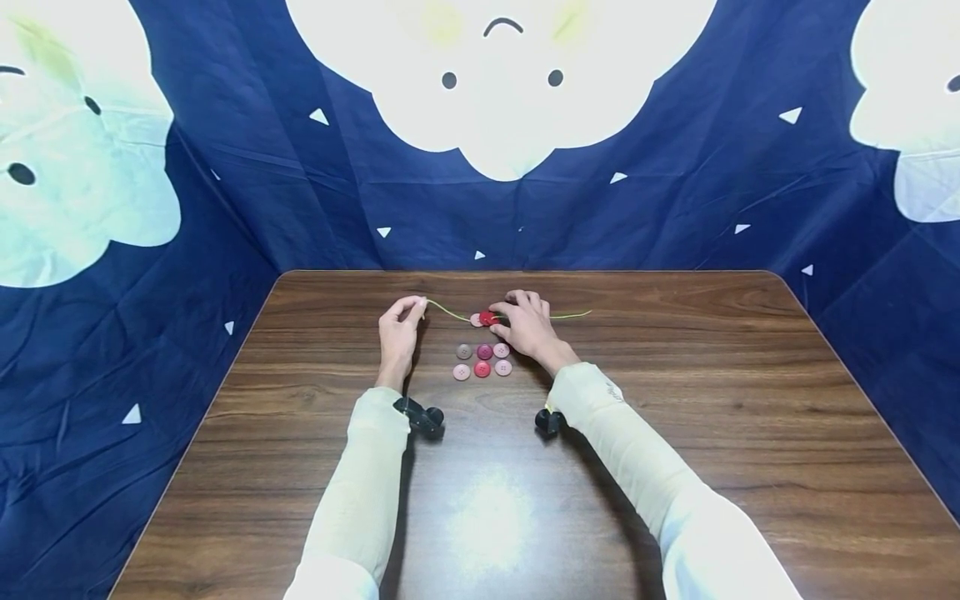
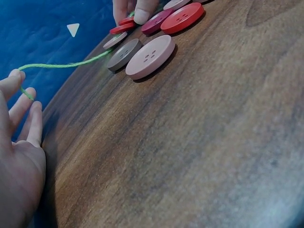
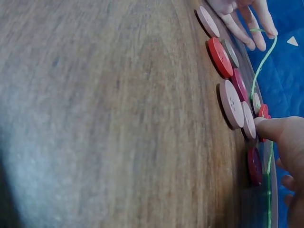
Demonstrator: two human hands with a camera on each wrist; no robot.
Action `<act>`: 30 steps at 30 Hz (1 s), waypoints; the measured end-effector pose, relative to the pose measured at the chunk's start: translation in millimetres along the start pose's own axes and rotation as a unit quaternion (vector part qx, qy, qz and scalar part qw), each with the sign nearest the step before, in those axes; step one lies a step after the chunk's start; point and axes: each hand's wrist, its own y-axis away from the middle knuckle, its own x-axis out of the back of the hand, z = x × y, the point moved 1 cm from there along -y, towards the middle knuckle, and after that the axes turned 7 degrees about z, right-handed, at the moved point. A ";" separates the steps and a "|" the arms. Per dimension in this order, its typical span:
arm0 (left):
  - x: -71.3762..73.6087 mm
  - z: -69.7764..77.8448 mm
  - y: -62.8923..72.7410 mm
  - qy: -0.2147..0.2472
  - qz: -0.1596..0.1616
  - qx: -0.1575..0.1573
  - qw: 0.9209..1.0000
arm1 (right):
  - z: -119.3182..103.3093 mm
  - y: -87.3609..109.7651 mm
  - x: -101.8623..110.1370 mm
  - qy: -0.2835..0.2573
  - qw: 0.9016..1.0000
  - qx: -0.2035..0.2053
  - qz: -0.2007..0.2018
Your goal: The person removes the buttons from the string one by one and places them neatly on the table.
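Note:
My left hand (image 1: 400, 333) pinches a light green string (image 1: 450, 312) near its end, between thumb and index finger. The string runs right to a pale pink button (image 1: 476, 320) and a pair of red buttons (image 1: 487, 318) close together. My right hand (image 1: 525, 325) holds the red buttons between thumb and fingers, which partly cover them. Beyond that hand the string's other end (image 1: 572, 316) trails right over the table. In the right wrist view, a dark red button (image 3: 255, 166) lies just below the right thumb.
Several loose buttons lie in two rows nearer me: a grey-brown one (image 1: 464, 352), a maroon one (image 1: 485, 352), a bright red one (image 1: 482, 368) and pink ones (image 1: 461, 372). The wooden table (image 1: 675, 400) ends at a blue cloth (image 1: 330, 225) behind.

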 end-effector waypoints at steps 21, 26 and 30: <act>-0.5 1.6 1.0 0.004 0.009 0.002 1.000 | 20.7 7.8 7.8 -0.094 0.994 -0.030 0.039; -0.8 2.5 1.7 0.000 0.007 0.005 1.000 | 31.0 11.1 9.8 -0.109 0.992 -0.039 0.046; -0.6 3.1 2.3 0.002 0.002 0.005 1.000 | 38.9 13.6 10.9 -0.105 0.992 -0.046 0.052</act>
